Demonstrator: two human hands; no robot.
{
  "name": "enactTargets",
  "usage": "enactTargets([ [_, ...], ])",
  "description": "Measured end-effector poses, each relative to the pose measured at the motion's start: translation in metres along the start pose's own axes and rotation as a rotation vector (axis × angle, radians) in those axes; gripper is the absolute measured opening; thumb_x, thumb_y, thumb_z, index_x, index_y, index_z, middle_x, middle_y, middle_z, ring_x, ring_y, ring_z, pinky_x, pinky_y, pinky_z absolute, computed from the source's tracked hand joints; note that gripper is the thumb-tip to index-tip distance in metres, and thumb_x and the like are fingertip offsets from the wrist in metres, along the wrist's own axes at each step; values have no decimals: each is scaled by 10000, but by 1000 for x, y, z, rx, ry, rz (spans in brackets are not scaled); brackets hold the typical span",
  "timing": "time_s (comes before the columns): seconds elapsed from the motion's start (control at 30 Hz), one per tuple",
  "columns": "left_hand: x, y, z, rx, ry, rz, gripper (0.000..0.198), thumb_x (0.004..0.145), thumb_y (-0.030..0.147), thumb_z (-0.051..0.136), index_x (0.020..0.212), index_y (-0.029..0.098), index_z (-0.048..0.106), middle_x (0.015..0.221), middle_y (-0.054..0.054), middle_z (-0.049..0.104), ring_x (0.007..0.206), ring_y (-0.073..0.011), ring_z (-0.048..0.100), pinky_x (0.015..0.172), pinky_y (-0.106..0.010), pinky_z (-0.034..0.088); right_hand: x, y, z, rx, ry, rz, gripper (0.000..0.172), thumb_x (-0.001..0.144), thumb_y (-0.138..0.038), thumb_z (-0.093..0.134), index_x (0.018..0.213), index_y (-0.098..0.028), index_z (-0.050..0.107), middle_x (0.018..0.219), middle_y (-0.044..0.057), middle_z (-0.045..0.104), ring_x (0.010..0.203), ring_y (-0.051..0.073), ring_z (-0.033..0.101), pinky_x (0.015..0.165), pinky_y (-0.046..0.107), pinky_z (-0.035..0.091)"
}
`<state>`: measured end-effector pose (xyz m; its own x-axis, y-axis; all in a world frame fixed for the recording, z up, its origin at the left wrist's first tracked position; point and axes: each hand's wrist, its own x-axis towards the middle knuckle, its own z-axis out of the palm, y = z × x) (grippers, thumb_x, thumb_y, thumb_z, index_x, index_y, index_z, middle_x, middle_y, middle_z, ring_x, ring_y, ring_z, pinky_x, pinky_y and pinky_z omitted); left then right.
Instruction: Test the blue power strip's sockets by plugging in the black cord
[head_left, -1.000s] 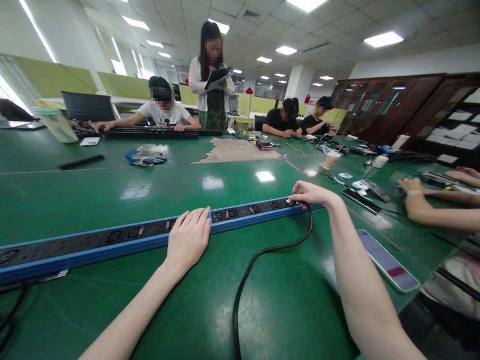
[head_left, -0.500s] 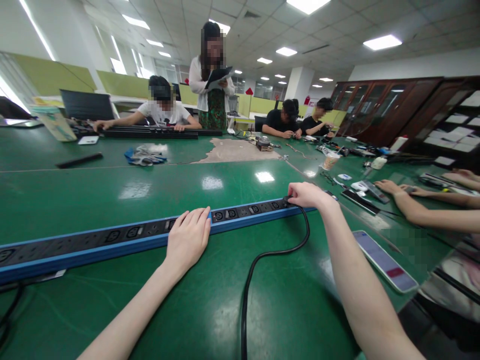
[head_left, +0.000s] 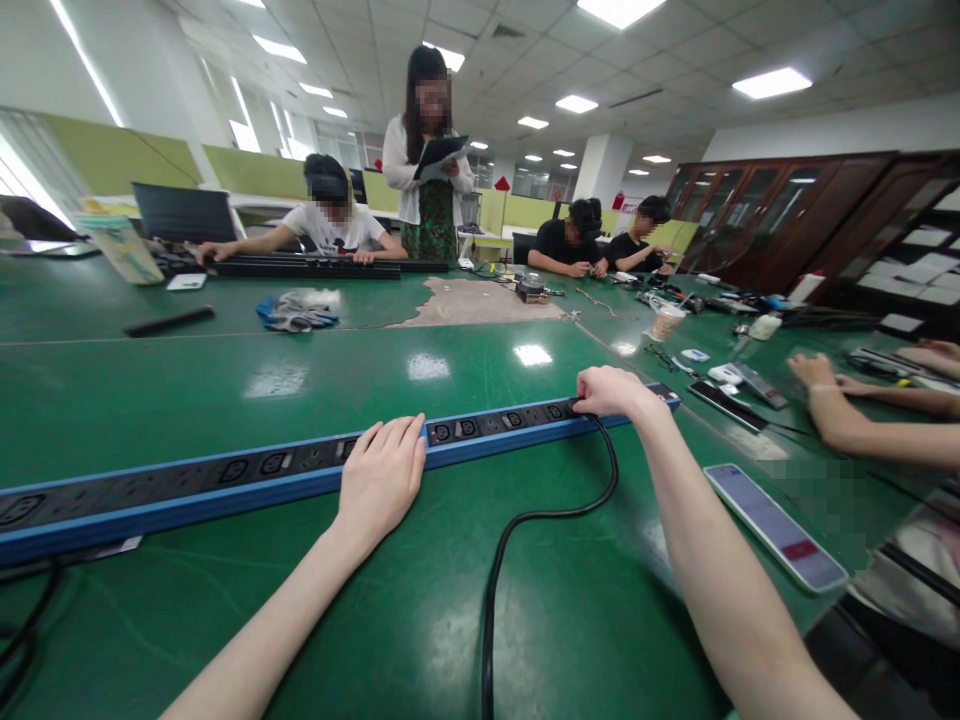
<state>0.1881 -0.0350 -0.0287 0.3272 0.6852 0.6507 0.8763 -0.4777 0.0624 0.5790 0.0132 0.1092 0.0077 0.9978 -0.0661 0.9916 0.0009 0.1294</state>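
Note:
A long blue power strip [head_left: 225, 480] with black sockets lies across the green table [head_left: 337, 370]. My left hand [head_left: 382, 475] rests flat on the strip near its middle, fingers stretched over the sockets. My right hand [head_left: 609, 390] is closed over a black plug at a socket near the strip's right end. The plug's black cable [head_left: 517, 540] curves from that hand toward me and runs off the bottom edge.
A phone [head_left: 776, 525] lies right of my right arm. Another person's forearms [head_left: 862, 420] rest on the table at the right, among small tools and a cup [head_left: 664, 322]. Gloves [head_left: 292, 310] lie farther back. Seated people and one standing person are across the table.
My right hand has pressed down onto the plug at the strip's right end, and the cable loop has shifted slightly. My left hand has stayed on the strip.

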Motion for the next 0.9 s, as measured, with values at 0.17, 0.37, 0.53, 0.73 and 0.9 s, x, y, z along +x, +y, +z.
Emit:
enactTargets([
  [0.17, 1, -1, 0, 1, -4, 5, 484, 1094, 316, 401, 1486, 151, 632, 1426, -148, 701, 1311, -305, 654, 1204, -511, 407, 9, 14, 3, 103, -130, 18, 356, 889, -555, 677, 990, -227, 772, 920, 81, 796, 853, 243, 744, 765, 315, 518],
  [0.37, 1, 0, -1, -10, 6, 5, 487, 1090, 322, 405, 1484, 159, 640, 1416, -149, 708, 1305, -309, 665, 1196, -516, 420, 8, 4, 2, 21, -175, 4, 377, 935, -528, 590, 889, -208, 786, 851, 107, 781, 746, 245, 730, 733, 342, 507],
  [0.53, 1, 0, 0, 7, 0, -3, 485, 1091, 314, 405, 1487, 155, 635, 1417, -153, 706, 1308, -307, 661, 1205, -513, 410, 10, 2, 3, -14, -129, -12, 373, 920, -516, 603, 907, -199, 799, 983, 141, 795, 873, 282, 740, 738, 348, 511],
  [0.73, 1, 0, 0, 10, 18, 0, 484, 1090, 315, 404, 1489, 169, 636, 1404, -152, 714, 1295, -305, 667, 1194, -509, 416, 5, -1, 9, -38, -90, 7, 393, 951, -504, 593, 979, -181, 814, 1070, 177, 791, 963, 300, 749, 816, 364, 533],
  [0.9, 1, 0, 1, 11, 8, -5, 480, 1092, 315, 410, 1480, 156, 643, 1410, -151, 710, 1299, -302, 664, 1196, -504, 414, 5, 0, 6, 21, -144, 24, 371, 962, -505, 593, 922, -199, 798, 923, 138, 795, 899, 285, 752, 808, 361, 533],
])
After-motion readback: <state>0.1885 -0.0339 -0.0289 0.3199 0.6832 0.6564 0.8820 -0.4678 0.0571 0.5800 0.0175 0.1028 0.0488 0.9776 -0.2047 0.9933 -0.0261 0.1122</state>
